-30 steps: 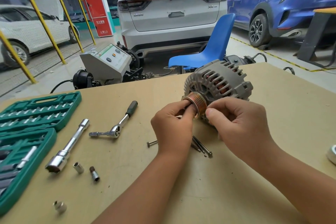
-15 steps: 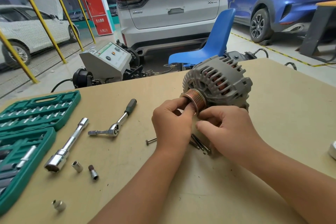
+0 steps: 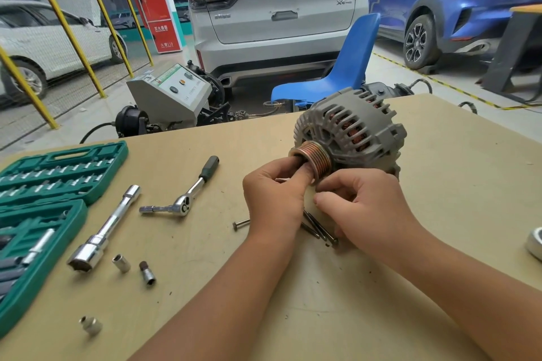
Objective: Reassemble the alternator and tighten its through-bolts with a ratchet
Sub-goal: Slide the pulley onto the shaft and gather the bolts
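Note:
A grey alternator point(image 3: 355, 129) with a ribbed copper-coloured pulley point(image 3: 316, 157) stands on the table, pulley facing me. My left hand point(image 3: 274, 199) pinches the pulley's front rim with thumb and fingers. My right hand point(image 3: 366, 208) is curled just below the pulley against the alternator's underside; what its fingers hold is hidden. Several long through-bolts point(image 3: 318, 227) lie on the table under my hands, one bolt head point(image 3: 240, 224) showing to the left. The ratchet point(image 3: 187, 196) with a dark handle lies left of my hands.
An open green socket case point(image 3: 58, 173) sits at the far left. A chrome extension bar point(image 3: 102, 231) and three loose sockets point(image 3: 121, 262) lie near it. A white round part point(image 3: 535, 242) shows at the right edge. A blue chair point(image 3: 337, 73) and cars stand beyond the table.
My right hand has dropped from the alternator's front face to below the pulley. The alternator has tilted slightly. My left hand stays on the pulley.

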{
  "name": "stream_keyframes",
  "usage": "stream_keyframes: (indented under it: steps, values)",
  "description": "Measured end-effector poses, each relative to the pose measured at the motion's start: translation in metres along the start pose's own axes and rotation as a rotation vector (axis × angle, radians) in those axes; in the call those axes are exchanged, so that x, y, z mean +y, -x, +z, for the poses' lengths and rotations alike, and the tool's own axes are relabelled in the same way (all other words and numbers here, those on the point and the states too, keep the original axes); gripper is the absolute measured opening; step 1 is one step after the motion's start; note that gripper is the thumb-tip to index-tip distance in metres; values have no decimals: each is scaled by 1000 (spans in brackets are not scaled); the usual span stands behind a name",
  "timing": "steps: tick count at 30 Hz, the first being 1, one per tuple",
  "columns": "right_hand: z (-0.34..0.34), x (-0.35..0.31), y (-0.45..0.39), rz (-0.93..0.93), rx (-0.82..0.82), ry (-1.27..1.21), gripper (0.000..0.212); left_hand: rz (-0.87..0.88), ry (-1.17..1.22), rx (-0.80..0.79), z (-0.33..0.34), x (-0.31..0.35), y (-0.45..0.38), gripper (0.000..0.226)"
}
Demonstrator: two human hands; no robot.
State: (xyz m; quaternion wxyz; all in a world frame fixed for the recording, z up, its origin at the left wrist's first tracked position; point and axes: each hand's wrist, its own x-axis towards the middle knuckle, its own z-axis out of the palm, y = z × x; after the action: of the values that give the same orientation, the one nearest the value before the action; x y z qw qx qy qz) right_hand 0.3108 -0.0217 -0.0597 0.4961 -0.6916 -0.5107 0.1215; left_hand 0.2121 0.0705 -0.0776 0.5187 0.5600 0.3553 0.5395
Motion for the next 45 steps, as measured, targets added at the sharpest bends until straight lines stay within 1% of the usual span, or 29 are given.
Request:
stream_keyframes:
  steps: [6,10,14,17,21,23,25,28,31,33,38,40,43,45]
  values:
    - [-1,0,0,-7,1,-19,16,-4,83,-3,-1,-2,-1,24]
    - [-1,-1,0,3,7,-29,16,-10,30,15,0,-2,3,18]
    - [-1,-2,0,-2,-12,-24,17,25,-94,18,0,1,2,21]
    - [-1,-2,1,5,-21,-27,17,15,-84,-1,0,6,2,12]
    - [-1,-2,1,14,-25,-31,15,-2,-61,-24,-2,9,2,19]
    - [-1,-3,1,17,-29,-30,16,10,-61,-25,-3,7,3,17]
    - [-2,-3,1,23,-30,-46,18,17,-56,6,-3,6,6,12]
    - [-3,-5,1,15,-28,-61,25,21,-89,16,-1,5,4,24]
    - [-3,-7,2,11,-30,-45,26,9,-61,-12,-1,8,2,25]
    - [-2,-7,3,21,-31,-37,21,-8,-28,-19,-1,9,2,25]
    - [-3,-7,2,23,-42,-62,21,-128,106,-32,-3,7,2,20]
    - [-3,-7,2,28,-42,-67,18,-141,136,-38,-3,8,3,19]
    - [-2,-6,2,30,-43,-61,19,-116,114,-3,-1,8,4,19]
    - [-1,-7,2,26,-47,-61,24,-100,45,39,1,8,5,16]
